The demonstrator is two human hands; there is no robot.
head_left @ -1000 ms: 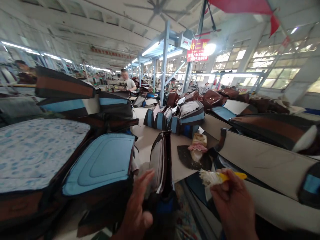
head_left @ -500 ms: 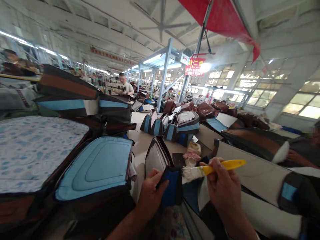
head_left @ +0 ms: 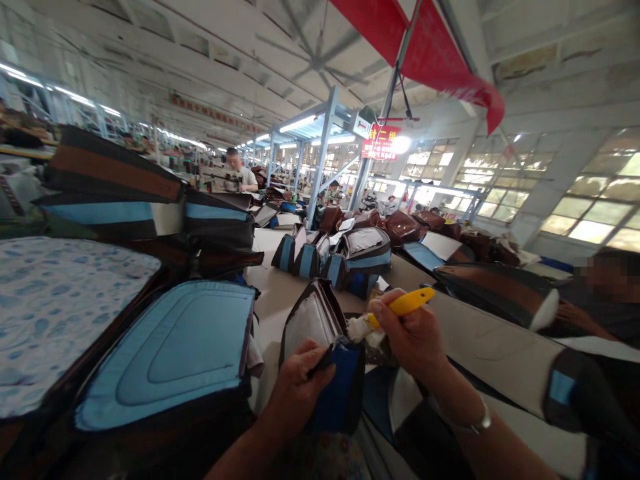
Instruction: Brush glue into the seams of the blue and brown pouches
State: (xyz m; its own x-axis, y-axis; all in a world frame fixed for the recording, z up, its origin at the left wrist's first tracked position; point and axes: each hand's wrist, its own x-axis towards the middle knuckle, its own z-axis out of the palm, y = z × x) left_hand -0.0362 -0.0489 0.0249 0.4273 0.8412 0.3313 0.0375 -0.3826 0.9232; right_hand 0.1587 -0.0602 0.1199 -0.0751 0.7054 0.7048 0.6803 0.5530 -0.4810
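My left hand (head_left: 303,380) is closed on the edge of a blue and black bag piece (head_left: 341,383), thumb on top. In my right hand (head_left: 413,337) is a yellow-handled brush (head_left: 407,303), gripped near the base of its handle. Its whitish, caked bristles are at the top edge of the bag piece; whether they touch it I cannot tell. Just behind stands a folded grey-white panel with dark edging (head_left: 310,317). A container behind the brush is mostly hidden by my right hand.
Light-blue stitched panels (head_left: 170,353) and a blue-spotted white panel (head_left: 70,313) lie at left. Small black and blue bag pieces (head_left: 307,257) stand on the table beyond. Long beige panels (head_left: 490,340) lie at right, where another person (head_left: 607,300) sits.
My right hand has moved left and up with the brush, bringing its bristles to the bag piece's top edge. My left hand keeps its hold. The view has shifted slightly.
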